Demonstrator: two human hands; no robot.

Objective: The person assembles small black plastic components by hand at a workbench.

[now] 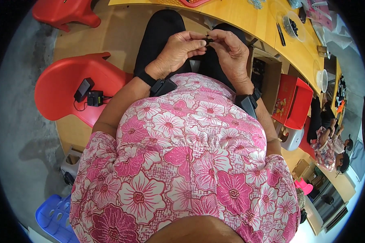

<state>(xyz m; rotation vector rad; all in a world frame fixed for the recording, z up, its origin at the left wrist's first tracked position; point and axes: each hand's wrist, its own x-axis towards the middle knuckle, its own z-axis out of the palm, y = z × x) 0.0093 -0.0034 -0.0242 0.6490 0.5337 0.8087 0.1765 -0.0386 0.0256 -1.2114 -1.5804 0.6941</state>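
Above my lap, my left hand [177, 52] and my right hand [232, 52] meet fingertip to fingertip. Between them sits a small black piece [208, 40], pinched by the thumb and fingers of both hands. Most of it is covered by the fingers, so its exact kind cannot be made out. A black band with a dark device is strapped on each wrist.
Ahead runs a yellow table [239, 18] with a clear bowl [293, 26] of black pieces and a black pen-like tool [280, 35]. A red chair [65, 83] bearing black devices stands left. Right are a cardboard box [270, 75], a red box [291, 101] and other people.
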